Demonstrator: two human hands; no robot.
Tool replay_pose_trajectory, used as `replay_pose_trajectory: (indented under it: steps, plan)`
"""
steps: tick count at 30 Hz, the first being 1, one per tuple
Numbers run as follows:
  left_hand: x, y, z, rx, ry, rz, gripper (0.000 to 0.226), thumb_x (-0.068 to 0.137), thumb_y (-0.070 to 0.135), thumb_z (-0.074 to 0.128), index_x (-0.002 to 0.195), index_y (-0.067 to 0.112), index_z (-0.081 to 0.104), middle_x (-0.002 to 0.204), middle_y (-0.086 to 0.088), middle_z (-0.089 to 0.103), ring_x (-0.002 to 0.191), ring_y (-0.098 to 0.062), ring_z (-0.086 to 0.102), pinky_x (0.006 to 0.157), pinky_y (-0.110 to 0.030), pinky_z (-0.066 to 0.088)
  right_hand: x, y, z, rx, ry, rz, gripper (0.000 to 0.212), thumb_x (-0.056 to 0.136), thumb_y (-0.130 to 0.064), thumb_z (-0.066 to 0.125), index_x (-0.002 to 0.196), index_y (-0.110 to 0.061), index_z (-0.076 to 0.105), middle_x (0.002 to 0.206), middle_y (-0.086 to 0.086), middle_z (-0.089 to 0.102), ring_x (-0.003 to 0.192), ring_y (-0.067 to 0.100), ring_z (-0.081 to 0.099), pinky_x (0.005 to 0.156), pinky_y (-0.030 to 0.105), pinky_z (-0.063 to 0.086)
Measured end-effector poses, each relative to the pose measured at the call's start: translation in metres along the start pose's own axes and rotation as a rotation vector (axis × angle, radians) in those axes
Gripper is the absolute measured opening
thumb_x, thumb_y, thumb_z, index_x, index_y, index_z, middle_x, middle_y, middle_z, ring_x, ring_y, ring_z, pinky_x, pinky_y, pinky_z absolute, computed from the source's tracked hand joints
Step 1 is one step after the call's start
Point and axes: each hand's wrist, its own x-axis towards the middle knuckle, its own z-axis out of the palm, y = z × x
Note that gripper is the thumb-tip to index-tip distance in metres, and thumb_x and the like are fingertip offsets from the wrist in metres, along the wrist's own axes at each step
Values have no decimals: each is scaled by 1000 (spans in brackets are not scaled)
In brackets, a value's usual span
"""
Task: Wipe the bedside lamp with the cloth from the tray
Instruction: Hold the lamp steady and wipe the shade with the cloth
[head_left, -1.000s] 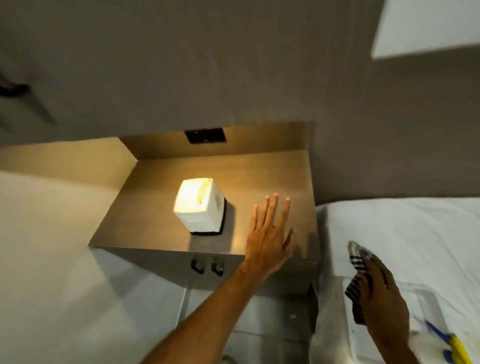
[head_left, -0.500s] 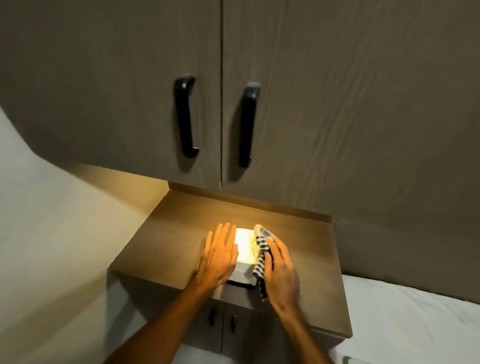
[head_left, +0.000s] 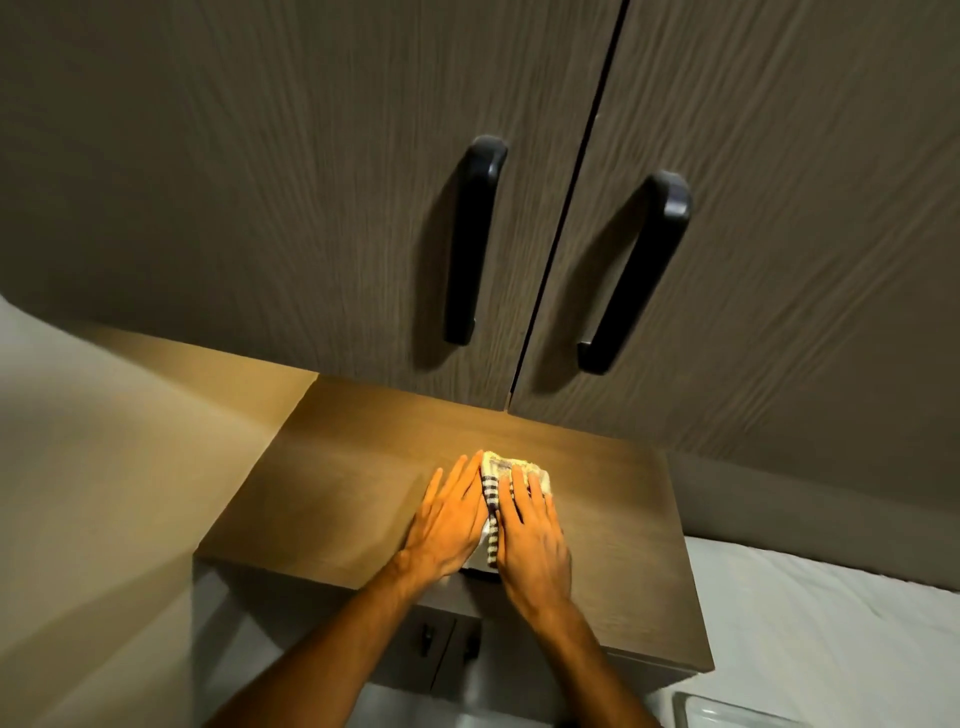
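Two bare hands side by side on a small glowing bedside lamp (head_left: 477, 558), near the front edge of a brown wood-grain bedside cabinet top (head_left: 332, 499). Lamp almost wholly covered: only a pale sliver of its white body and a dark strip of base visible between the wrists, warm light spilling past the fingers onto the wood. Striped dark-and-pale woven cloth (head_left: 492, 499) draped over the lamp's top, bunched and lit yellow at the far end, a striped fold running down between the two hands. Left hand (head_left: 449, 525) laid flat, fingers straight and together, palm against the lamp's left side and touching the cloth's edge; not curled around anything. Right hand (head_left: 532, 535) spread flat on top of the cloth, fingers extended, pressing it down on the lamp rather than pinching it; hard to tell whether the thumb grips underneath. Above, two grey-brown wood-grain cupboard doors (head_left: 260, 182), each with a curved black bar handle (head_left: 470, 239) beside the centre seam. Pair of small dark knobs (head_left: 449, 642) on the cabinet front below the forearms. White bed sheet (head_left: 831, 639) to the right, and the corner of a clear plastic tray (head_left: 727, 714) at the bottom right edge
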Motion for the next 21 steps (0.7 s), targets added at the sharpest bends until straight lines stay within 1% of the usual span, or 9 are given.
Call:
replay_pose_trajectory:
  steps: [4,6,8,9,11,13,17,19,21]
  plan:
    - [-1,2,2,-42,71,-83,58,105,35,23,154,7,38,158,-13,45,146,-30,43,117,-56,26,32,18,2,20,-59,111,86,91,-35,65,158,-21,12,167,2,11,154,23,6,124,41,15]
    - [0,2,5,-40,93,-112,63,108,40,7,157,9,33,161,-11,41,149,-27,38,120,-56,24,27,22,1,178,-49,235,75,95,-37,59,156,-23,19,163,1,26,145,10,31,116,18,31]
    - [0,1,7,7,88,-118,61,108,38,11,155,8,36,159,-12,44,147,-28,42,118,-57,32,8,14,-1,221,-3,269,57,100,-32,51,153,-23,32,154,-3,42,120,-7,43,89,-4,38]
    - [0,1,9,24,83,-113,57,107,36,23,154,7,39,158,-13,46,145,-29,44,116,-58,36,-4,8,0,209,18,218,54,101,-28,50,152,-22,34,154,-3,41,124,-5,42,96,0,38]
    - [-1,0,13,54,81,-81,60,99,33,49,153,5,41,157,-16,46,145,-32,44,114,-59,41,-22,-3,4,177,46,117,58,98,-20,54,153,-22,34,162,0,29,147,12,28,118,28,30]
    - [-3,-1,13,91,67,-62,66,93,31,62,152,5,43,158,-18,44,146,-35,42,112,-61,42,-14,0,10,112,72,38,61,95,-14,58,152,-22,36,162,3,28,151,21,16,119,45,32]
    - [-3,-1,18,133,61,-57,58,101,29,34,153,5,42,159,-19,41,147,-35,40,114,-61,40,27,18,9,160,-25,36,57,101,-24,50,154,-21,30,164,-2,22,151,14,7,125,43,22]
    - [0,1,18,94,86,-109,58,105,33,26,156,6,37,162,-15,39,149,-32,37,117,-59,35,34,28,5,226,-18,69,57,99,-15,48,153,-14,32,163,6,26,152,23,19,123,48,28]
    - [3,2,18,84,103,-129,59,106,35,23,157,8,35,162,-13,38,150,-30,36,120,-59,32,23,30,0,269,25,104,56,96,-6,46,151,-11,35,160,7,32,147,22,32,120,39,34]
